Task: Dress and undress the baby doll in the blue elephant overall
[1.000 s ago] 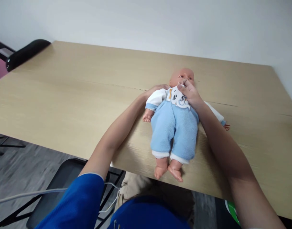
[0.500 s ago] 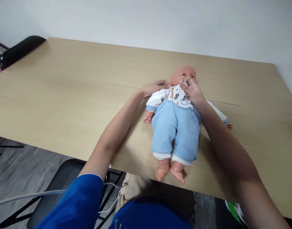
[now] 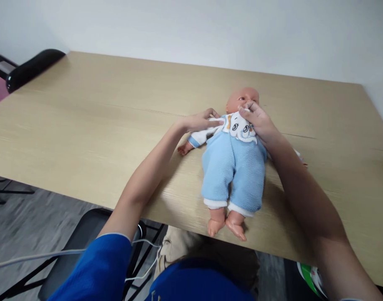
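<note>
doll: plastic baby doll in pale blue fleece romper (image 3: 233,167), lay face-up near wooden table's (image 3: 84,113) front edge.
left hand (image 3: 199,122): fingers gripped white sleeve; doll's arm now swung outward.
right hand (image 3: 260,123): fingers still pinched white elephant bib (image 3: 240,127) at chin.

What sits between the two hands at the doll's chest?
In the head view, the white elephant bib on the doll lies between the left hand at the doll's shoulder and the right hand by its chin.

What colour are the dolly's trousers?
Light blue with white cuffs: the plastic baby doll's fluffy trousers, seen in the head view.
</note>
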Tool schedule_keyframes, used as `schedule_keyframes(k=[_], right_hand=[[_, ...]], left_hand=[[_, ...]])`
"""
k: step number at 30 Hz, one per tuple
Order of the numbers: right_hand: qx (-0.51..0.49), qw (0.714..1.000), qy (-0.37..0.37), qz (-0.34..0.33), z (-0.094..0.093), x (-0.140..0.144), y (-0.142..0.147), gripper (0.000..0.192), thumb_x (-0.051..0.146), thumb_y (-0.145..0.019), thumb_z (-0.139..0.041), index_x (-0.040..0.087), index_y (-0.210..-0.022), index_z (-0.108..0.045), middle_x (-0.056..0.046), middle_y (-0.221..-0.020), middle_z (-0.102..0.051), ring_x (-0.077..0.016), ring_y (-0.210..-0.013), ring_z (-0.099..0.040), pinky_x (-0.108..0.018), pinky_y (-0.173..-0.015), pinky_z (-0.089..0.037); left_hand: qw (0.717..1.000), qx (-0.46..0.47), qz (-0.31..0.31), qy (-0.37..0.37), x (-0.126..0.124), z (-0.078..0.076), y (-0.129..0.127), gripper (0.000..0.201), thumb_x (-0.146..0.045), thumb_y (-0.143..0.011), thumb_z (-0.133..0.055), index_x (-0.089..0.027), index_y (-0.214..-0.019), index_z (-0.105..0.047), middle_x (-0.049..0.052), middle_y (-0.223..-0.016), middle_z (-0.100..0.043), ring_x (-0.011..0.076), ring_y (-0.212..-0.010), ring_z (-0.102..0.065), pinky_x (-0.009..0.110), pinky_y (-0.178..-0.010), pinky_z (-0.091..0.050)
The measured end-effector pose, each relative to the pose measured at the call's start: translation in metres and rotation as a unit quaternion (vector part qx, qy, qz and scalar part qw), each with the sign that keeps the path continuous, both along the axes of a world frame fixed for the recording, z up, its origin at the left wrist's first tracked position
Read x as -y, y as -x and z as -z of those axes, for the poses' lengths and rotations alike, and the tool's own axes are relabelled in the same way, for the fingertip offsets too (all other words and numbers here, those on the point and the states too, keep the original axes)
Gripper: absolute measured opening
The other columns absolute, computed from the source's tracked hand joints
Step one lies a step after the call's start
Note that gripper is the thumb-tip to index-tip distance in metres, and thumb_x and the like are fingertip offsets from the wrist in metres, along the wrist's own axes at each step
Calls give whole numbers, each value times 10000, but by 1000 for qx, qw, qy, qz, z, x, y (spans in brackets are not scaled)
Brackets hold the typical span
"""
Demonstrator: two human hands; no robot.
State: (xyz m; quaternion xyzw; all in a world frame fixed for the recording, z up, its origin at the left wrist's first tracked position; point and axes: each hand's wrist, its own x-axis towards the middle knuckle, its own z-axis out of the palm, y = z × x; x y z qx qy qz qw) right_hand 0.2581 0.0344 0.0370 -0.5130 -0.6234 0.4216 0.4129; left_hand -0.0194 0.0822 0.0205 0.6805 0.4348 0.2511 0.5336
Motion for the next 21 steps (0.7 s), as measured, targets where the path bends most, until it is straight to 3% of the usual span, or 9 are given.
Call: schedule_keyframes(k=[4, 9, 12, 15, 18, 21], right_hand=[[138, 990, 19, -21, -31, 13, -31, 485, 700, -956, -958, 310, -1008, -675, -44, -967, -711, -322, -981, -717, -520, -946, -693], [325, 945, 38, 17, -47, 27, -58, 417, 733, -1012, -841, 319, -1008, -790, -68, -957, -784, -358, -958, -733, -594, -1017, -659], [340, 937, 32, 76, -34, 45, -58, 423, 749, -1008, -809, 338, -1107, -779, -98, -1078, -846, -407, -1024, -779, -636, -1034, -665], [357, 925, -57, 118, -12, 74, -65, 481, 715, -1064, -691, 281, -1259, -763, -184, -1274, -857, -449, -1202, -793, -681, -1172, -623], [400, 896, -132, 143, 12, 109, -88, 578, 672, -1075, -634, 198, -1385, -748, -279, -1422, -815, -510, -1373, -741, -724, -1311, -520], [411, 893, -121, 141, 31, 141, -118, 718, 714, -1050, -660, 206, -1557, -698, -285, -1570, -760, -547, -1474, -695, -739, -1331, -498]], left_hand=[[998, 16, 51, -31, -10, 4, 4, 398, -446, -860, -971, -244, -1188, -870, 106, -1319, -864, 322, -1263, -748, 338, -1075, -554], [995, 44, 81, -42, -12, -3, 4, 355, -281, -818, -939, -244, -1170, -910, 100, -1371, -876, 322, -1354, -752, 333, -1166, -536], [995, 14, 68, -70, -9, -7, 6, 295, -251, -811, -914, -254, -1104, -891, 88, -1275, -876, 334, -1291, -737, 379, -1196, -523], [984, -67, 5, -166, -1, -12, 5, 149, -249, -850, -886, -254, -985, -821, 112, -1132, -816, 381, -1258, -676, 490, -1298, -473], [957, -103, -26, -270, 16, -21, -8, 112, -247, -957, -824, -234, -1059, -777, 159, -1253, -763, 443, -1414, -589, 605, -1418, -342], [949, -56, -4, -310, 35, -30, -40, 158, -287, -1058, -779, -214, -1195, -752, 186, -1399, -710, 470, -1533, -527, 635, -1461, -265]])
